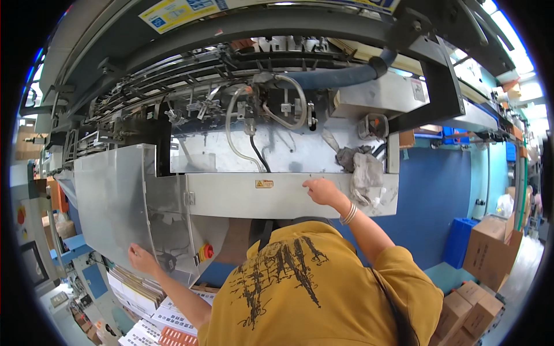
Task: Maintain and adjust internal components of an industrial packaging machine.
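At the lower left, my left hand (141, 259) is at the lower edge of a translucent plastic guard (112, 196), its fingers closed on that edge. My right hand (321, 191) is over the pale front panel (225, 193) of a large machine, fingers loosely bent and apart, with nothing seen in them. A small yellow warning label (264, 184) lies left of this hand. To its right, a crumpled whitish rag (366, 176) drapes over the panel. Behind the panel is a metal bed (208, 153) with clear hoses (234, 124) looping over it.
A red and yellow knob (206, 252) sits beside the guard. Below are stacked printed sheets (164, 314). A thick blue hose (340, 76) and a dark frame bar (259, 27) cross above the bed. Cardboard boxes (490, 245) and a blue bin (460, 242) stand at the right.
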